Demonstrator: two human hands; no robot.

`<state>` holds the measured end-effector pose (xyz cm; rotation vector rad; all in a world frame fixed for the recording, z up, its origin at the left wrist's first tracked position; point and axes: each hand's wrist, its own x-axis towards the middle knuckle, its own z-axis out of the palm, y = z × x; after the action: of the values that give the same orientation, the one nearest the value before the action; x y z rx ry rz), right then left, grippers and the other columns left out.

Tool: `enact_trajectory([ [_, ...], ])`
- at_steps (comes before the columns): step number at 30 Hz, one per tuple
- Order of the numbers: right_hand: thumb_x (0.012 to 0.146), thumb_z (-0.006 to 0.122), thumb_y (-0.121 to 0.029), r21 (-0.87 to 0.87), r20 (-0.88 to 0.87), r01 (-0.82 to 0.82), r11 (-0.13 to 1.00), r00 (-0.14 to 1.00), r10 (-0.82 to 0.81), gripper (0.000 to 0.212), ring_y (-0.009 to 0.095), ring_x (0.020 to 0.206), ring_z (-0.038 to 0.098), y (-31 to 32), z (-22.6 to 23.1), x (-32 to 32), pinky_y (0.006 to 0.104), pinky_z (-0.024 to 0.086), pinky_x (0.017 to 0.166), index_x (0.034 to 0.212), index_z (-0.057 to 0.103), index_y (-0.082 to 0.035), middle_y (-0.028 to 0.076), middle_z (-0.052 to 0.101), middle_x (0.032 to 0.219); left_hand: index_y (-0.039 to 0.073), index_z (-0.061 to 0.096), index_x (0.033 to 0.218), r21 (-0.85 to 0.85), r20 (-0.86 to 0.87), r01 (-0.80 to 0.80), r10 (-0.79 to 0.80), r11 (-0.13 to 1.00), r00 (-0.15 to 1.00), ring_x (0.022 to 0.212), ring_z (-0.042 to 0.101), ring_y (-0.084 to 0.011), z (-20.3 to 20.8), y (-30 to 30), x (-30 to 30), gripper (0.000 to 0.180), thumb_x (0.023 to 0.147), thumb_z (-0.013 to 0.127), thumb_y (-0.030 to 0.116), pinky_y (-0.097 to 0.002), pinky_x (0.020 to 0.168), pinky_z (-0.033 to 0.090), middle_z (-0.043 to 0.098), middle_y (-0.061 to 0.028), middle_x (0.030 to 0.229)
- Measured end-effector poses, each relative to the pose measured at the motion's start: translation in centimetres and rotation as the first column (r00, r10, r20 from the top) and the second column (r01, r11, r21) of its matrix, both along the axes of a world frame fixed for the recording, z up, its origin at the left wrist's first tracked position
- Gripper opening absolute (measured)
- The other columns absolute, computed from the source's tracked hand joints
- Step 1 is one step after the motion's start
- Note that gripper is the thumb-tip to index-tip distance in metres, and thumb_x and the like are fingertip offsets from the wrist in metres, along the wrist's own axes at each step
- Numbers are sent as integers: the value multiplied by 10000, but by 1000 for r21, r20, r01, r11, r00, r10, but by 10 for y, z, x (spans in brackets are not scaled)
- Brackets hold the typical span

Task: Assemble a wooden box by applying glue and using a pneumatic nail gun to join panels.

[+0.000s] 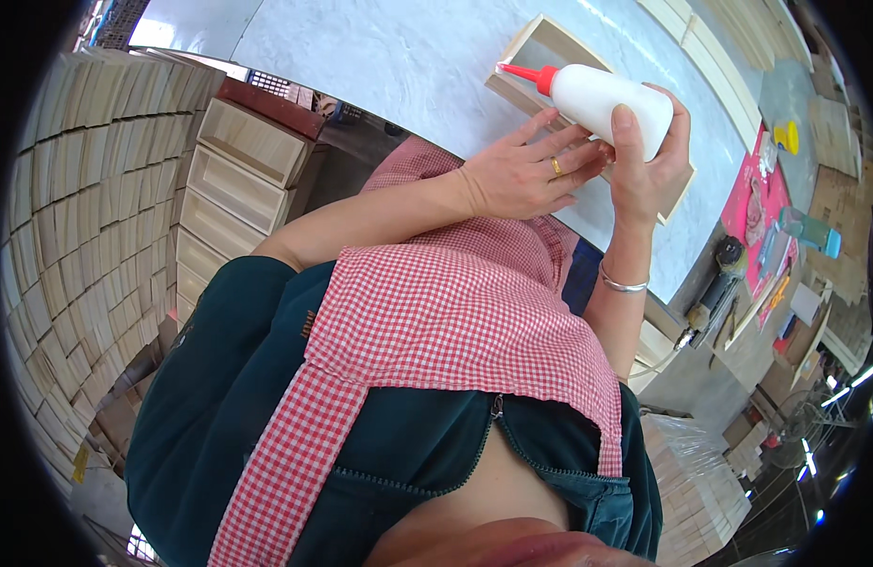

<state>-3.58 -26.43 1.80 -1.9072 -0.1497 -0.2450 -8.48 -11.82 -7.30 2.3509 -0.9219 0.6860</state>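
A white squeeze bottle [597,99] with a red collar and a long red nozzle is gripped in my right hand [652,170]. It lies tilted nearly on its side, nozzle pointing left. Below the nozzle, a shallow pale wooden box frame [514,93] rests on the marbled tabletop [389,61]; the bottle and my hands cover much of it. My left hand [526,175], wearing a ring, is stretched out with fingers apart just under the bottle, over the frame's near side. Whether its fingertips touch the frame I cannot tell.
Wooden drawer-like boxes [236,198] are stacked left, beside a tall wall of piled wood pieces [96,180]. Long pale strips [706,71] lie along the table's far right. Beyond the right edge are a pink surface [744,203], a blue-capped clear bottle [807,230] and a dark hand tool [715,288].
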Motion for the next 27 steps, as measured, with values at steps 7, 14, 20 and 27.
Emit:
enact_trajectory([
  [7, 858, 772, -210, 8, 88, 13, 1000, 996, -14, 460, 221, 928, 635, 1, -3, 10, 300, 535, 778, 1227, 555, -40, 124, 633, 1099, 95, 568, 1385, 8, 6, 13, -13, 1000, 1000, 1448, 399, -272, 2, 0, 2, 565, 878, 666, 325, -517, 1208, 260, 491, -76, 1499],
  [14, 853, 784, -207, 8, 148, 60, 998, 987, -60, 467, 217, 929, 628, 1, -9, 25, 303, 531, 796, 1217, 552, -29, 122, 631, 1097, 88, 565, 1384, 25, 21, 8, -8, 1000, 1000, 1447, 397, -273, 2, 0, 1, 569, 877, 668, 326, -519, 1204, 266, 496, -93, 1488],
  [20, 850, 794, -212, 26, 210, 75, 997, 975, -79, 473, 219, 937, 624, 2, -14, 39, 311, 527, 819, 1211, 550, -25, 124, 629, 1100, 142, 541, 1430, 62, -29, -4, 6, 998, 1000, 1451, 407, -230, 4, 0, 0, 588, 894, 672, 348, -526, 1220, 242, 467, -33, 1542],
  [27, 850, 801, -218, -13, 219, 110, 994, 970, -105, 473, 222, 950, 620, -5, -9, 40, 319, 526, 830, 1202, 553, -22, 130, 627, 1096, 119, 541, 1419, 63, -6, -8, 8, 998, 1000, 1452, 398, -247, 3, -1, 0, 600, 878, 681, 337, -521, 1210, 257, 465, -53, 1534],
])
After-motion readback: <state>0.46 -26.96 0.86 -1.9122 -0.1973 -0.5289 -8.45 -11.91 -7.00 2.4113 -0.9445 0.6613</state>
